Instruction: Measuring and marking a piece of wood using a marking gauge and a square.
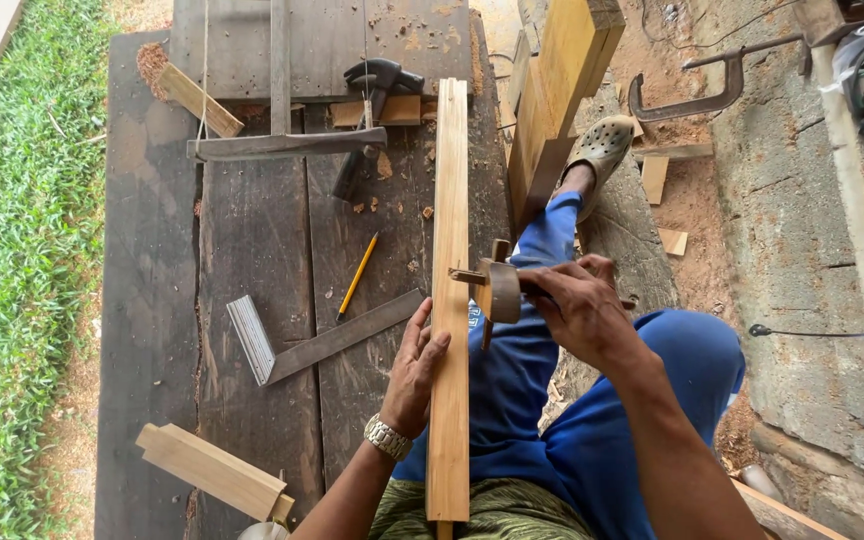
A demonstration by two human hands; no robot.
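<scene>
A long pale wooden batten point(449, 300) lies lengthwise along the dark plank table point(252, 230) edge. The left hand point(414, 370) presses flat against it, grip released; the right hand point(577, 305) clenches a wooden marking gauge point(492, 290) touching the batten's right side.

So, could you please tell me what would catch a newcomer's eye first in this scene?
The long pale wooden strip running up the middle of the dark workbench, steadied by the left hand. The right hand presses a wooden marking gauge against its edge. Further left lie a yellow pencil and a metal try square.
</scene>
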